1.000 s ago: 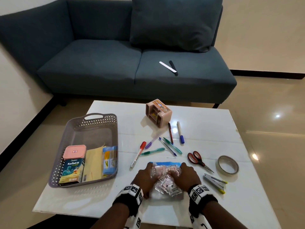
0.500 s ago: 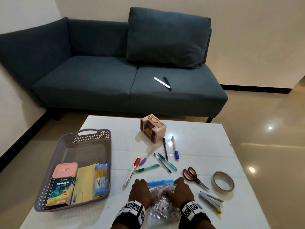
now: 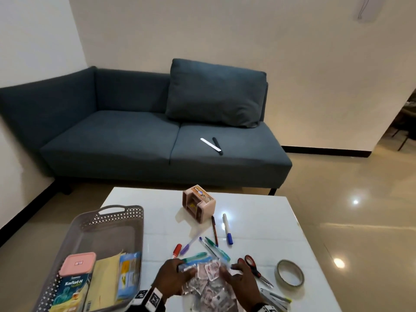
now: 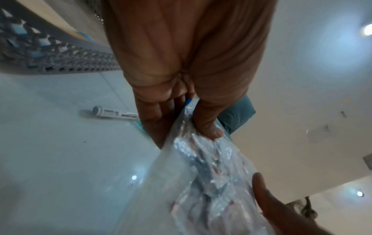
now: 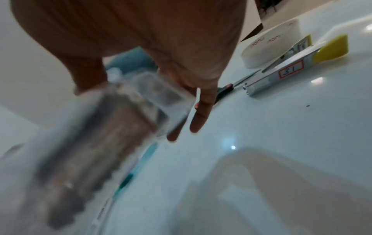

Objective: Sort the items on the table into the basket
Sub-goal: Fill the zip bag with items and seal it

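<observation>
A clear zip bag (image 3: 208, 281) of small sachets, with a blue strip along its top, is at the near middle of the white table (image 3: 258, 217). My left hand (image 3: 180, 270) pinches its top left corner between thumb and fingers (image 4: 211, 130). My right hand (image 3: 234, 270) holds the top right, thumb on the bag and fingers (image 5: 198, 120) stretched out behind it. In the wrist views the bag (image 4: 201, 182) (image 5: 112, 127) hangs off the table. The grey perforated basket (image 3: 105, 218) stands to the left of my hands.
The basket holds a pink-lidded box (image 3: 77, 263), a Koflet-H carton (image 3: 69, 291), a yellow envelope (image 3: 104, 282) and a blue packet (image 3: 128, 275). On the table lie several pens (image 3: 213, 242), a red marker (image 3: 176, 249), scissors (image 3: 254, 267), tape (image 3: 290, 275), a stapler (image 3: 274, 297) and a pink holder (image 3: 199, 202). A sofa stands behind.
Both hands have gone from resting on the bag to gripping its top corners, and the bag's top has come up off the table. The head view has tilted upward.
</observation>
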`<action>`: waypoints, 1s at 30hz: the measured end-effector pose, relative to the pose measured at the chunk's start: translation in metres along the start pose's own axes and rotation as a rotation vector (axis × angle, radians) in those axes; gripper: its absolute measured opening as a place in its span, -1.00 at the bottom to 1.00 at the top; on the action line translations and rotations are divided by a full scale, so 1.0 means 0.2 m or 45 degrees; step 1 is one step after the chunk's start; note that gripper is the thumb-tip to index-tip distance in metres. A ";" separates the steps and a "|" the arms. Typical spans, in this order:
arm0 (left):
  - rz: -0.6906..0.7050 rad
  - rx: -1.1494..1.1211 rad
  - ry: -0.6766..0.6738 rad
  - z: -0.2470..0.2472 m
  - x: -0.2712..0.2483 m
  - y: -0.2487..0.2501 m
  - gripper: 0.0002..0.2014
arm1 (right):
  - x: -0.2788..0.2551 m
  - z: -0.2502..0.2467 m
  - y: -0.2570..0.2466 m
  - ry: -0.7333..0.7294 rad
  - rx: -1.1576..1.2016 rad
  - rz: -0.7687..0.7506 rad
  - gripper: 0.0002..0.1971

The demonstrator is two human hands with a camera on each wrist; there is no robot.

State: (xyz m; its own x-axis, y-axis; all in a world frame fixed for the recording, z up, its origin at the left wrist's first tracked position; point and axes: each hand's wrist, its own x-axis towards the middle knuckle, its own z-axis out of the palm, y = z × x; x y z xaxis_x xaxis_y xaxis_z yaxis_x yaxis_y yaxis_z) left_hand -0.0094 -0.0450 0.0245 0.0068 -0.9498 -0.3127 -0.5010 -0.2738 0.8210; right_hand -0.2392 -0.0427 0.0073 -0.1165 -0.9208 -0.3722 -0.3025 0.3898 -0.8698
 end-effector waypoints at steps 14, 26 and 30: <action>-0.013 -0.600 0.174 -0.77 -0.14 0.22 -0.73 | -0.11 0.36 -0.67 -0.247 0.184 -0.547 -0.48; -0.327 -0.561 0.316 -1.45 0.37 -0.41 -0.39 | 0.25 1.27 -0.97 -0.388 -0.341 -0.533 -0.41; -0.342 -0.057 0.170 -1.49 0.53 -0.60 -0.30 | 0.36 1.49 -1.01 -0.460 -0.816 -0.620 -0.55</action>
State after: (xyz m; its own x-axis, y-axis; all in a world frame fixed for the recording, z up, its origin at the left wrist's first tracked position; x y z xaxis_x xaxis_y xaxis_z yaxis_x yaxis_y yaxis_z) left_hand 0.3088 -0.1586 0.0342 0.2493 -0.8532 -0.4582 -0.4273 -0.5215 0.7385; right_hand 0.0952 -0.1854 0.0596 0.4366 -0.8811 -0.1817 -0.7259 -0.2257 -0.6497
